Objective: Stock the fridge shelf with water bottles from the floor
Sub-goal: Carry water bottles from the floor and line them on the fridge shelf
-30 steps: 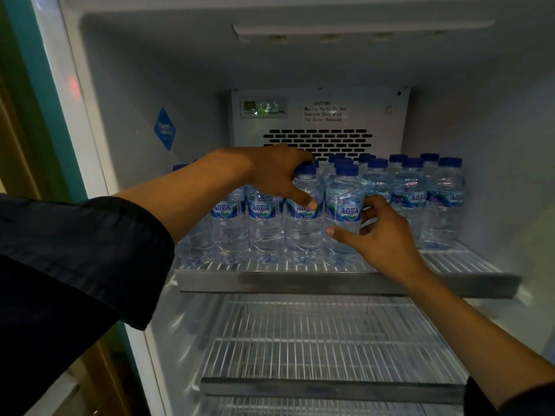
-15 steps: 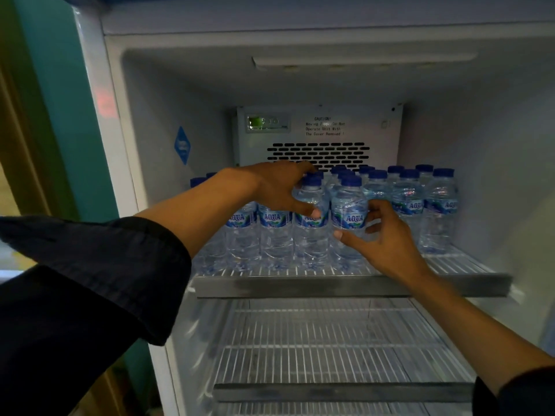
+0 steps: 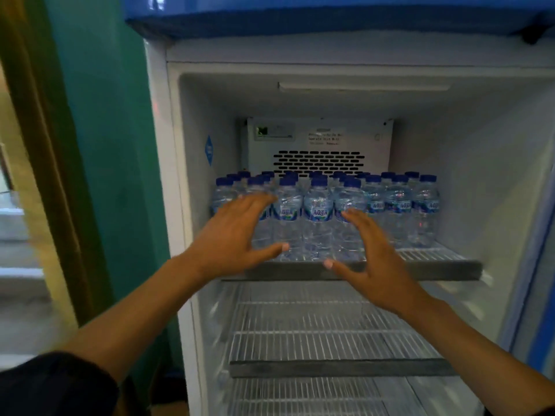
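Note:
Several small water bottles (image 3: 318, 217) with blue caps and blue labels stand in rows on the top wire shelf (image 3: 432, 267) of the open fridge. My left hand (image 3: 237, 235) hovers with spread fingers in front of the left bottles, holding nothing. My right hand (image 3: 372, 253) is held open in front of the middle bottles, its thumb over the shelf's front bar. Both hands are a little in front of the bottles, and contact is unclear. No bottles on the floor are in view.
A bare wire shelf (image 3: 330, 334) lies below the stocked one, and another lower still. The fan cover with vent slots (image 3: 318, 162) fills the back wall. A teal wall (image 3: 105, 145) stands left of the fridge, whose blue top band (image 3: 330, 13) runs above.
Both hands have let go of the front bottles and pulled back toward me with fingers spread. The camera has backed away, showing more of the fridge.

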{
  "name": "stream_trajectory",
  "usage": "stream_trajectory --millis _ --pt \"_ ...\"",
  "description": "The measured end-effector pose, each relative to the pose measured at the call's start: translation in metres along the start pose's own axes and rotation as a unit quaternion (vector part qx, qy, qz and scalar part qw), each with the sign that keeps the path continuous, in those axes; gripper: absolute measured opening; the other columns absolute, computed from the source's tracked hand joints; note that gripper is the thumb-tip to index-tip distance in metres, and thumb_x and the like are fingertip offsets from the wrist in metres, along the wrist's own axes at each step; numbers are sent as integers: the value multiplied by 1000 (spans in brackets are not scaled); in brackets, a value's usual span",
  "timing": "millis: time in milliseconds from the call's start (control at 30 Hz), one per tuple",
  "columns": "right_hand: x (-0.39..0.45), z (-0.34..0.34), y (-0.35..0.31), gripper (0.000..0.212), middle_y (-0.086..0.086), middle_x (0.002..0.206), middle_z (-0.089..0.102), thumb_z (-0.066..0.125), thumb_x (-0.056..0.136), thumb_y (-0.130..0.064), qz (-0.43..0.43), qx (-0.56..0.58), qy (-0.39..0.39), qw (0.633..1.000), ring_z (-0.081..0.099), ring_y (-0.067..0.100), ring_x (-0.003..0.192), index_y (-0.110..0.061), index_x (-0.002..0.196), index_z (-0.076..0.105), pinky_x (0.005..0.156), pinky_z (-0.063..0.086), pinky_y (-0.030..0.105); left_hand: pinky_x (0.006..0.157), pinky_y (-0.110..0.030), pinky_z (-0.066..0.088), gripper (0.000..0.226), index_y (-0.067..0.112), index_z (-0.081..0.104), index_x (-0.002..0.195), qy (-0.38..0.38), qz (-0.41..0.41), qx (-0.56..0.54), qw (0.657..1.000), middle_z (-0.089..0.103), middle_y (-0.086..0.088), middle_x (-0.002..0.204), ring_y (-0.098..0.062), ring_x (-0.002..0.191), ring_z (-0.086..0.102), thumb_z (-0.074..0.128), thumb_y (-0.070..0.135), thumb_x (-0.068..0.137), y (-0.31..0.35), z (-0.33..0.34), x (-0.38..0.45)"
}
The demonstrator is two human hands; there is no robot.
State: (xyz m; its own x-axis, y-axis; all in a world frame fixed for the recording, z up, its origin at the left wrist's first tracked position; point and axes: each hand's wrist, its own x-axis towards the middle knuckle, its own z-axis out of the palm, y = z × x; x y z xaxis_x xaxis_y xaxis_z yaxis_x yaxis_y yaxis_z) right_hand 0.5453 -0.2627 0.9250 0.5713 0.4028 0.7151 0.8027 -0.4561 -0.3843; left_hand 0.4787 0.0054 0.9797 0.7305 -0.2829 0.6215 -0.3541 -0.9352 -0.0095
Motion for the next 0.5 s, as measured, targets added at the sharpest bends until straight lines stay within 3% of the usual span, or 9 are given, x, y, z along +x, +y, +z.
stream_trajectory --millis 167,300,400,500 --pt "-33 29 -29 86 -34 150 2 53 80 -72 -44 2 -100 994 2 -13 139 -40 149 14 109 13 18 110 -28 27 85 24 32 147 -28 -76 11 997 42 4 147 -15 133 41 48 76 81 14 0 -101" --pt "-87 70 -53 89 -22 154 12 52 78 -75 -45 46 -190 980 12 1 144 -37 150 15 114 17 24 113 -33 28 88 25 33 146 -46 -195 1 980 45 1 146 -16 133 42 43 81 79 44 5 -209" --pt "-150 111 -78 88 -13 156 19 52 78 -74 -56 88 -261 960 18 3 143 -32 149 21 114 20 25 114 -32 26 90 24 33 146 -75 -309 6 948 45 1 146 -16 134 41 41 82 78 81 10 -315" --pt "-224 149 -114 88 -8 156 23 51 77 -72 -56 111 -353 927 26 9 140 -28 149 25 113 26 28 115 -35 28 96 25 27 148 -136 -442 -9 887 39 3 149 -16 137 36 35 86 74 134 5 -436"
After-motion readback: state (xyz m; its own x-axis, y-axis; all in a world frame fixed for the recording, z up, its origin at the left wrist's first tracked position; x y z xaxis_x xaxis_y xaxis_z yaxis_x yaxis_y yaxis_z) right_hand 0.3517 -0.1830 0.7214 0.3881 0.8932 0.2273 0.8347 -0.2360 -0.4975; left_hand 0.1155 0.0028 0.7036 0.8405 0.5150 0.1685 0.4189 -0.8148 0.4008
